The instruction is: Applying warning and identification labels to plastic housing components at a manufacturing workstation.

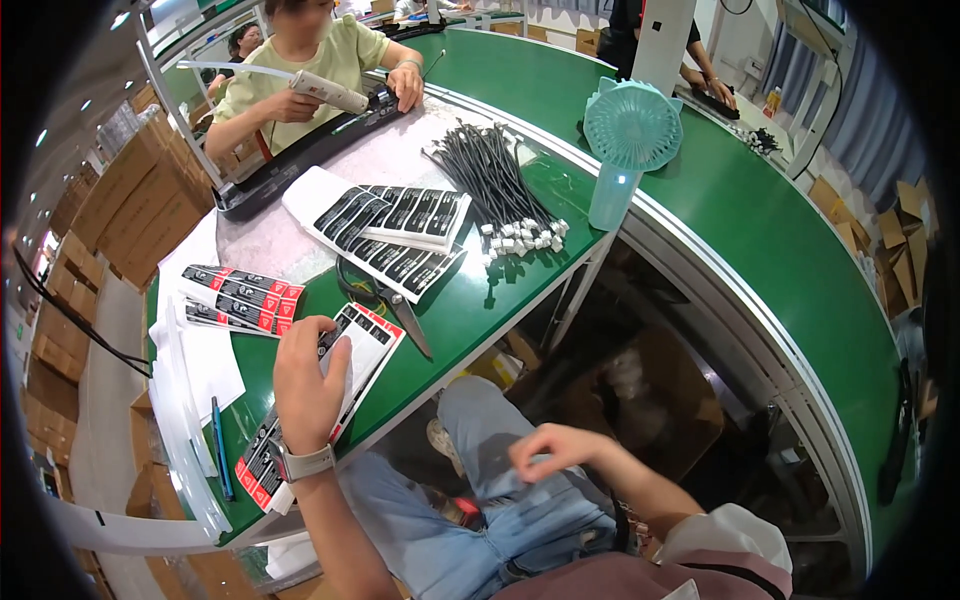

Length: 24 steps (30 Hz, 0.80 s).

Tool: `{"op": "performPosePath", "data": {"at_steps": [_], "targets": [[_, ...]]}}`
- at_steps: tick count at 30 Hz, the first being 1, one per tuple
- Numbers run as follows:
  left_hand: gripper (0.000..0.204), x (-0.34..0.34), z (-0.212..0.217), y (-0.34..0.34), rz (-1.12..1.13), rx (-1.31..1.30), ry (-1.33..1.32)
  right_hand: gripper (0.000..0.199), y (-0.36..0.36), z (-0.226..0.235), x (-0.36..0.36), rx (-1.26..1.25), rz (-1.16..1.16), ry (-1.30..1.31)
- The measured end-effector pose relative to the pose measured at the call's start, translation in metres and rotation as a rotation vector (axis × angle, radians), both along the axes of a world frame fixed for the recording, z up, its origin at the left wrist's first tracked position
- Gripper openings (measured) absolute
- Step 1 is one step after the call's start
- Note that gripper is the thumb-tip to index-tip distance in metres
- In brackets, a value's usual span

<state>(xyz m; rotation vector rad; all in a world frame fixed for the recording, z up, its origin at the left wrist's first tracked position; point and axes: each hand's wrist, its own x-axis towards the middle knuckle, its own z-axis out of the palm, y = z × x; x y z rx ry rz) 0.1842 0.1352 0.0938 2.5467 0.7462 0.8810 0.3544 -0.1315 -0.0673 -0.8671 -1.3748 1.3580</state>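
Observation:
My left hand (308,385), with a pale watch on its wrist, lies on a stack of printed label sheets (372,345) in black, white and red near the table's edge. Its thumb and fingers are apart, and the fingertips press on the top sheet. My right hand (556,451) hovers over my lap with its fingers curled together; anything between them is too small to make out. Black-handled scissors (405,322) lie just beyond the stack, blades toward me. More red-and-black label sheets (243,300) lie to the left, and black-and-white label sheets (415,217) lie farther back.
A bundle of black cables (495,180) with white connectors lies at the table's right corner, beside a teal handheld fan (630,135). Blue pens (220,450) lie at left. Across the table, another person holds a glue gun (330,92) over a long black housing (300,150).

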Motion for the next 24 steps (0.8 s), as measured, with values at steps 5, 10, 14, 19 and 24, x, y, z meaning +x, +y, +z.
{"op": "performPosePath", "data": {"at_steps": [5, 10, 14, 19, 24], "targets": [[0.008, 0.003, 0.002, -0.001, 0.078, 0.268, -0.164, 0.022, -0.088, 0.099, 0.056, 0.237, -0.943, -0.123], [0.006, 0.001, 0.005, -0.002, 0.045, 0.227, -0.279, 0.045, -0.126, 0.181, 0.11, 0.367, -1.764, -0.525], [0.007, 0.0, 0.004, -0.003, -0.027, 0.169, -0.291, 0.053, -0.131, 0.21, 0.17, 0.656, -1.821, -1.23], [0.006, 0.001, 0.003, -0.005, -0.123, 0.162, -0.286, 0.061, -0.159, 0.23, 0.269, 0.235, -2.016, -1.709], [0.004, 0.002, 0.002, -0.006, -0.152, 0.15, -0.274, 0.068, -0.216, 0.206, 0.359, -0.622, -2.108, -1.616]]}}
